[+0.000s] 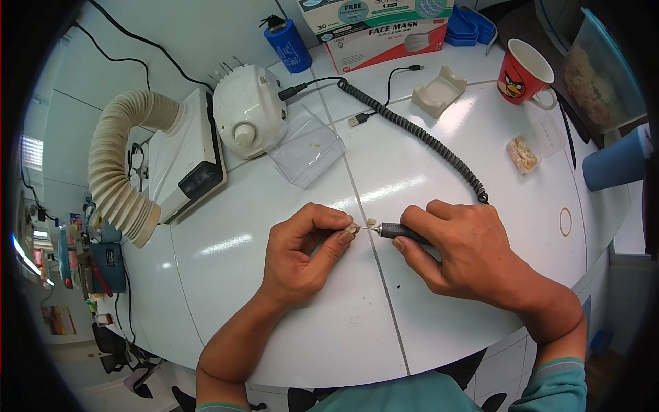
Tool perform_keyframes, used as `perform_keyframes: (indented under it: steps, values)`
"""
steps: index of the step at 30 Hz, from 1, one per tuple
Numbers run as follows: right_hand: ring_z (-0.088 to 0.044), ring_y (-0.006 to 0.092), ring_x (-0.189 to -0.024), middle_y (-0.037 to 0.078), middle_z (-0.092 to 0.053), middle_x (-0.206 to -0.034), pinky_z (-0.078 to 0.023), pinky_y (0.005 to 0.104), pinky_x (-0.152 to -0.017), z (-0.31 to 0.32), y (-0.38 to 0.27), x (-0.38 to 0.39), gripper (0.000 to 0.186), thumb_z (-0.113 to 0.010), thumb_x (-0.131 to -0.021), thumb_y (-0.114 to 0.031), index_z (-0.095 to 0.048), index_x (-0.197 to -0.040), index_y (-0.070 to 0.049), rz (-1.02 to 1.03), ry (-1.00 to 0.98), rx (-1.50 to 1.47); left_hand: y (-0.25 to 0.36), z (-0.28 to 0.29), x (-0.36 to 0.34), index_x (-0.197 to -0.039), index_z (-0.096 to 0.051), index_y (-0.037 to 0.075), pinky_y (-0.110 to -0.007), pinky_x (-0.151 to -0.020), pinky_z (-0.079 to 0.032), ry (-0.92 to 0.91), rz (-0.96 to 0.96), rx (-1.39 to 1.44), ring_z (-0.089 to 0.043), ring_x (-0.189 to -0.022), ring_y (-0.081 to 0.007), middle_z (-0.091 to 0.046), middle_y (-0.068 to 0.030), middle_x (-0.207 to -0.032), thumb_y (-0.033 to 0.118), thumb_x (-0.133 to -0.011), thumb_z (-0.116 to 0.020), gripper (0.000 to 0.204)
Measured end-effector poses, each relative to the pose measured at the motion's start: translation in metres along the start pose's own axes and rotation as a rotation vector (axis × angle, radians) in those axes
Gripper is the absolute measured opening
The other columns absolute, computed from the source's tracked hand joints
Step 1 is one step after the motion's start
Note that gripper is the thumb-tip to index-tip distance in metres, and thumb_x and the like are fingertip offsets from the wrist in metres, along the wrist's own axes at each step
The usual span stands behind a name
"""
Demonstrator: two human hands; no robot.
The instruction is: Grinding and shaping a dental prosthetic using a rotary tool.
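Observation:
My left hand [298, 257] pinches a small cream-coloured, tooth-like piece [352, 229] between thumb and fingertips. In my right hand [463, 250] is a dark rotary handpiece [392, 231], gripped like a pen. Its thin metal bit points left and meets the small piece, or nearly so; I cannot tell if they touch. Just beyond the bit, a second small pale piece [371, 222] lies on the white table [309, 343]. A coiled black cord [425, 137] runs from behind my right hand to a white control unit [248, 113] with a knob.
Far left stands a box-shaped unit with a ribbed hose [103, 151]. Near it lies a clear plastic box [309, 151]. Toward the back are a blue bottle [288, 44], cardboard boxes [384, 48] and a beige stand [439, 90]. At right: a red mug [525, 72], a small container of pale pieces [523, 154], a blue cup [614, 165].

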State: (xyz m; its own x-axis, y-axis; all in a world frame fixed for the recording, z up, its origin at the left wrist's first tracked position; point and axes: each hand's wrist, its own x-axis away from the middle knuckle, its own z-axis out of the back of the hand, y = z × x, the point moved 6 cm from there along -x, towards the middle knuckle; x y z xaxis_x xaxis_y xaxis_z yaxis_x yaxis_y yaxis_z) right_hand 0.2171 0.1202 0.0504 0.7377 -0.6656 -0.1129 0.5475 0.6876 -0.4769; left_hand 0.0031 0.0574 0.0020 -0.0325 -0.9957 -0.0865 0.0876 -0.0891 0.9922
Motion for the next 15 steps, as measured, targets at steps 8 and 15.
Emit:
perform_keyframes:
  steps: [8,15]
  values:
    - [-0.066,0.0321,-0.053,0.01,-0.065,-0.07,-0.049,0.0441,-0.047,0.0008,-0.0002,0.0005,0.021,-0.073,-0.103,-0.03,-0.071,-0.104,-0.01,0.001,0.01,-0.007,0.0,-0.0005,0.0003,-0.116,-0.066,-0.003,-0.033,-0.088,-0.061,-0.002,0.004,0.003,-0.072,-0.1,-0.0178,-0.073,-0.0132,-0.112,-0.008,-0.105,-0.07,0.012]
    - [-0.066,0.0324,-0.054,0.01,-0.064,-0.069,-0.049,0.0445,-0.047,0.0001,0.0002,0.0007,0.02,-0.074,-0.103,-0.03,-0.071,-0.103,-0.01,-0.004,-0.003,-0.008,0.0006,-0.001,0.0001,-0.116,-0.067,-0.003,-0.033,-0.088,-0.061,-0.003,0.001,-0.009,-0.072,-0.1,-0.0176,-0.073,-0.0134,-0.113,-0.007,-0.105,-0.07,0.012]
